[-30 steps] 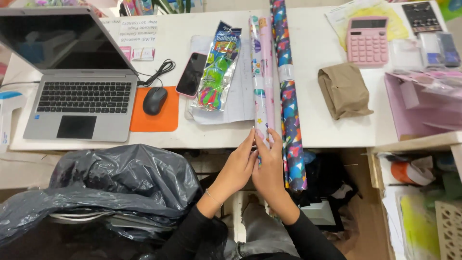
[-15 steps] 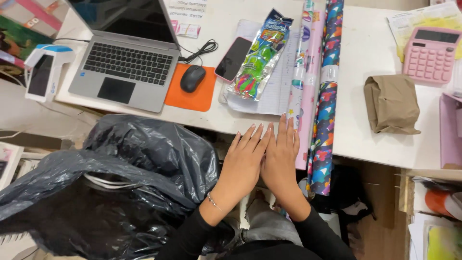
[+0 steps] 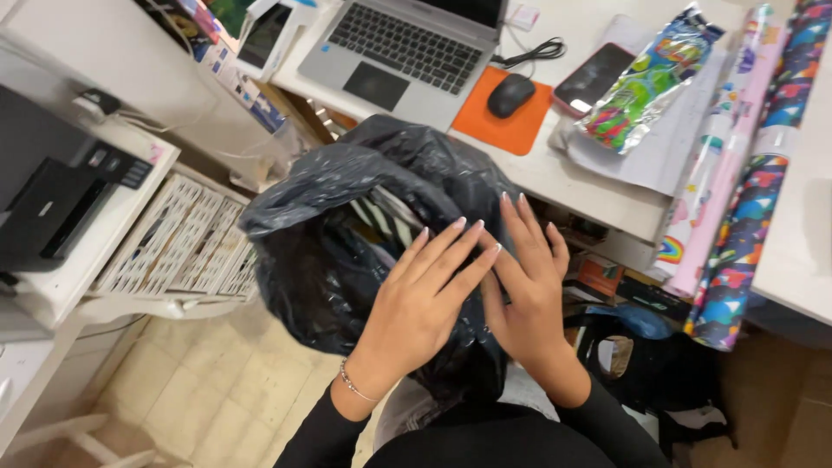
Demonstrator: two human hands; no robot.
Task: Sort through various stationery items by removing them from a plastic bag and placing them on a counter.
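Bright even light, soft shadows, slight blur

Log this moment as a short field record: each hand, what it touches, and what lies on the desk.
left hand: open, fingers spread, flat on the black plastic bag
right hand: open, resting on the same bag, beside the left
bag: crumpled, mouth open, striped item inside
desk: laptop, mouse on orange pad, phone, foil packet
wrapping paper rolls: overhang the desk edge

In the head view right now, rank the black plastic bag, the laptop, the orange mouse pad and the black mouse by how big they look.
1. black plastic bag, though it lies nearest the camera
2. laptop, partly cut off by the frame
3. orange mouse pad
4. black mouse
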